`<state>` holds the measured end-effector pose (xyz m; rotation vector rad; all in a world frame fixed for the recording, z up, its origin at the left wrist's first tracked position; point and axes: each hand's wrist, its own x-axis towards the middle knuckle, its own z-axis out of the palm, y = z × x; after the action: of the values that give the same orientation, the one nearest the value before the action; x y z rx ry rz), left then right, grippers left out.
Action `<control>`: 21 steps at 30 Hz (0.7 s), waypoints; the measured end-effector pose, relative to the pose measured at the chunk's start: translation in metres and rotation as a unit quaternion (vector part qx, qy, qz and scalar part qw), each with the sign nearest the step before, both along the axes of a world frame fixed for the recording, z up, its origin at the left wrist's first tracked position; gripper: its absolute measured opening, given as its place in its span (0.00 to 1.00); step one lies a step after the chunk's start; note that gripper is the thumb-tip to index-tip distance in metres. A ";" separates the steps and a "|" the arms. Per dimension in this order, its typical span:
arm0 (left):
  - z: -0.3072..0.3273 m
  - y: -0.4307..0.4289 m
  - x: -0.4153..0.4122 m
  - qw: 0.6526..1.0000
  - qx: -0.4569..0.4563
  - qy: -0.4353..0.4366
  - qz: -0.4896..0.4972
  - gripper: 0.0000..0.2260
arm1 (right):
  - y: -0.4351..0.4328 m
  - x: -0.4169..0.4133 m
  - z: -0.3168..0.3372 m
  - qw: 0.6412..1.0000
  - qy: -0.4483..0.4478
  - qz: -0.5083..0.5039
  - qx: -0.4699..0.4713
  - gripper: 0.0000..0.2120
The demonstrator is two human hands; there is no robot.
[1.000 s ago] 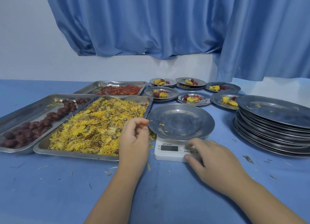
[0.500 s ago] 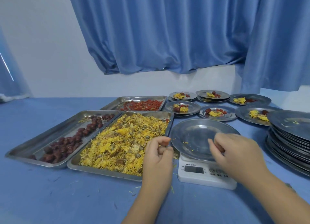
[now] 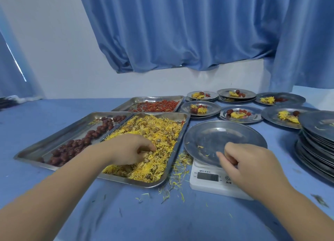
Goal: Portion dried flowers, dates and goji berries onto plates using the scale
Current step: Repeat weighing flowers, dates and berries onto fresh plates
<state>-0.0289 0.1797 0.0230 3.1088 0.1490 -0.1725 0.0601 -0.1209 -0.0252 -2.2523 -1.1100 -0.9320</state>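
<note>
Our right hand curls at the near rim of the plate atop the scale (gripping or not, we cannot tell); leaning there would skew the reading. Farther, our left hand pinches dried flowers in their tray.

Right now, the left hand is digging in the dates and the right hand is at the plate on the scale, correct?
No: the head view shows the left hand in the dried flowers, not the dates; the right hand is at the plate on the scale.
</note>
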 end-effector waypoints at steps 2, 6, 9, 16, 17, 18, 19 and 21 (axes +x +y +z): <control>0.001 0.001 0.005 1.000 0.010 0.006 -0.003 0.17 | -0.002 0.001 0.001 1.000 0.007 0.003 0.000 0.25; 0.010 0.007 0.008 0.999 -0.018 -0.049 0.004 0.11 | -0.005 0.004 0.000 1.000 0.019 -0.003 -0.001 0.25; 0.023 0.013 0.006 0.993 -0.068 -0.096 0.024 0.07 | -0.005 0.004 0.000 1.000 0.022 -0.003 -0.005 0.25; 0.026 0.010 0.010 0.966 -0.188 -0.164 0.064 0.06 | -0.004 0.003 0.001 0.999 0.042 -0.005 0.005 0.25; 0.024 0.009 0.013 0.966 -0.186 -0.163 0.071 0.07 | -0.004 0.003 0.001 0.999 0.046 -0.007 0.008 0.25; 0.022 0.008 0.016 0.966 -0.187 -0.159 0.077 0.08 | -0.005 0.003 0.002 0.999 0.050 -0.008 0.011 0.25; 0.020 0.007 0.019 0.965 -0.194 -0.155 0.082 0.08 | -0.005 0.004 0.002 0.998 0.053 -0.008 0.013 0.25; 0.019 0.007 0.024 0.961 -0.214 -0.154 0.089 0.11 | -0.006 0.004 0.003 0.998 0.057 -0.007 0.016 0.26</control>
<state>-0.0053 0.1867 0.0423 2.6302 0.3319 0.2517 0.0638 -0.1268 -0.0227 -2.2602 -1.0241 -0.8104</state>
